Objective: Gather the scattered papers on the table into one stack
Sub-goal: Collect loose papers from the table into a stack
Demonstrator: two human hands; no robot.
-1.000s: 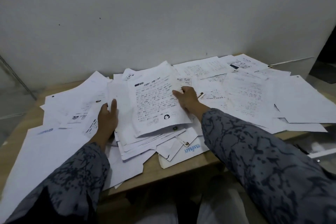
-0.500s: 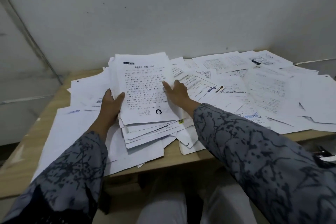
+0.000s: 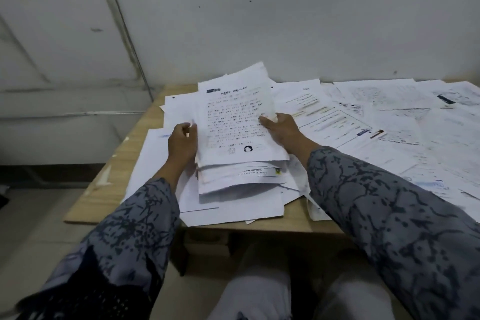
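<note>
A thick stack of printed papers (image 3: 233, 122) sits near the wooden table's (image 3: 111, 179) left front, its far end tilted up off the surface. My left hand (image 3: 181, 143) grips the stack's left edge, fingers curled round it. On the right edge my right hand (image 3: 281, 130) holds the stack, thumb on the top sheet. Loose white sheets (image 3: 389, 122) lie scattered over the table's right half, and more sheets (image 3: 228, 205) lie under the stack.
A grey wall (image 3: 259, 21) rises right behind the table. The table's left edge and front edge are bare wood, with floor (image 3: 31, 228) beyond on the left. My knees (image 3: 259, 293) are below the front edge.
Both hands have squeezed the stack together and lifted its far end off the table. The view has swung left, so the table's left corner now shows.
</note>
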